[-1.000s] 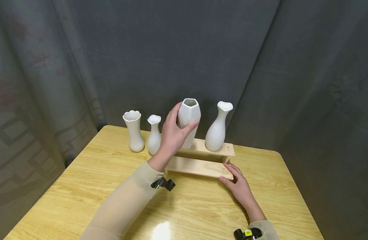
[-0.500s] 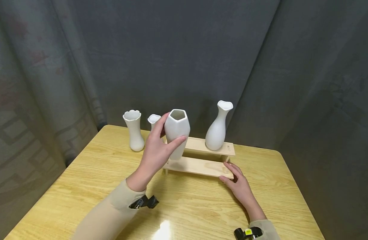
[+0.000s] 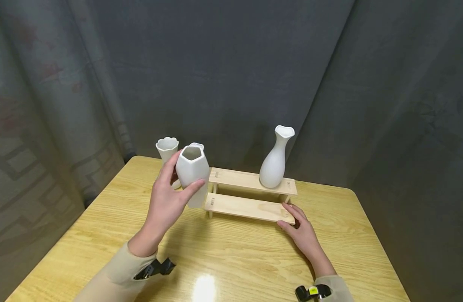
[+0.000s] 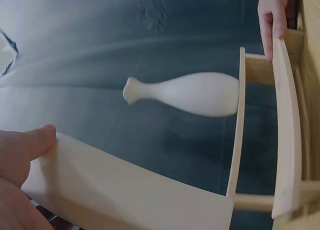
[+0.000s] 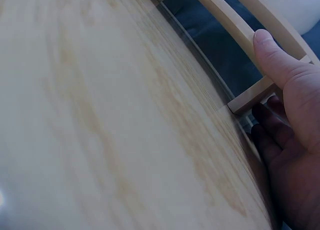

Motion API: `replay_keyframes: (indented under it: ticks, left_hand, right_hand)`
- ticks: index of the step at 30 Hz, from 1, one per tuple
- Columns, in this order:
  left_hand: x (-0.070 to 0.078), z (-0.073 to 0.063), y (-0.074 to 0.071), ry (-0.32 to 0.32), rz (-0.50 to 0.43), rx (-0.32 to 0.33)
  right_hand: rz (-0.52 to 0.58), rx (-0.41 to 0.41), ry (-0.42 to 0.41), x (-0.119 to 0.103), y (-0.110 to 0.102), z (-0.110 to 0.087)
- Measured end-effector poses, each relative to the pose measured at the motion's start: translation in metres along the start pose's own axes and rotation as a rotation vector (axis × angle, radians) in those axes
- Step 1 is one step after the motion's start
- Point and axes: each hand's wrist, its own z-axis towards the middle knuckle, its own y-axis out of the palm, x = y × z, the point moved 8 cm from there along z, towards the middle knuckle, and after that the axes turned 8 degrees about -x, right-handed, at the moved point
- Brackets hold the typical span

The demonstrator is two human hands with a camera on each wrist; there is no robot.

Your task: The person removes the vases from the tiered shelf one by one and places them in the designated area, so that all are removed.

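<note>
My left hand (image 3: pixel 165 203) grips a white faceted vase (image 3: pixel 194 174) with a five-sided mouth, the thumb on its near side. The vase hangs upright just left of a two-step wooden stand (image 3: pixel 246 207), above the table. In the left wrist view this vase (image 4: pixel 130 190) fills the lower part, beside the thumb. My right hand (image 3: pixel 300 235) holds the right end of the stand's lower step; in the right wrist view the thumb (image 5: pixel 272 55) lies against the board's edge. A white narrow-necked vase (image 3: pixel 273 167) stands on the upper step's right side.
Behind my left hand, a white vase with a scalloped rim (image 3: pixel 166 155) stands on the table (image 3: pixel 246 256), partly covered. Only the rim of a smaller vase (image 3: pixel 197 145) shows behind the held one. A grey curtain (image 3: pixel 223 75) hangs behind the table.
My left hand has carried the faceted vase from above the upper step leftward and toward me, past the stand's left end. The right hand stays on the lower step.
</note>
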Motion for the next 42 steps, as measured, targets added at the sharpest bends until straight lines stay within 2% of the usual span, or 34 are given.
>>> replay_keyframes:
  ticks: [6, 12, 22, 37, 42]
  left_hand:
    - [-0.014, -0.007, -0.017, -0.01, 0.02, 0.049]
    - [-0.036, -0.011, -0.019, -0.027, 0.028, 0.063]
    - [-0.077, -0.006, -0.006, -0.08, -0.002, 0.069]
    - [-0.111, 0.001, 0.014, -0.093, -0.027, 0.066]
    - [-0.116, 0.001, 0.018, -0.113, -0.022, 0.056]
  right_hand:
    - [0.009, 0.002, 0.011, 0.001, -0.001, 0.001]
    - [0.012, 0.002, 0.02, 0.003, -0.002, 0.0]
    - [-0.001, 0.01, 0.019, 0.004, -0.001, -0.001]
    - [0.0, 0.008, 0.017, 0.004, 0.0, -0.003]
    - [0.003, 0.008, 0.012, 0.002, -0.001, -0.004]
